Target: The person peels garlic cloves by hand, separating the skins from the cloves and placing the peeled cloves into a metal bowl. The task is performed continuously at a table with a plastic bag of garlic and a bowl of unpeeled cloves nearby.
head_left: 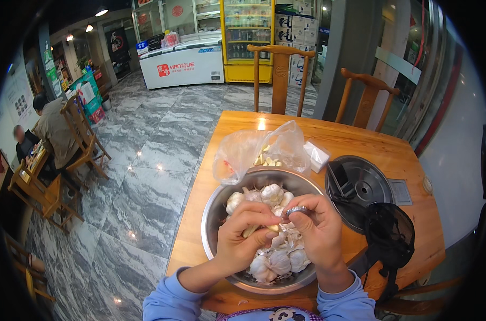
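Observation:
Above a wide steel bowl (206, 227), my two hands meet at the fingertips. My left hand (237, 232) is closed around pale garlic cloves (273, 228), partly hidden by the fingers. Between the thumb and fingers of my right hand (322, 235) is a small silver object with a ridged edge, which looks like a metal bottle cap (296, 210). Whole garlic bulbs (279, 262) and loose papery skins lie in the bowl below. Just beyond its far rim, a clear plastic bag (236, 156) lies open with peeled cloves (266, 159) in it.
A white tissue pack (317, 155) lies beside the bag. To the right are a round black recessed pan (372, 184) and a black mesh bag (395, 235) on the wooden table (200, 198). Wooden chairs (280, 75) stand at the far side; people (61, 128) sit at the left.

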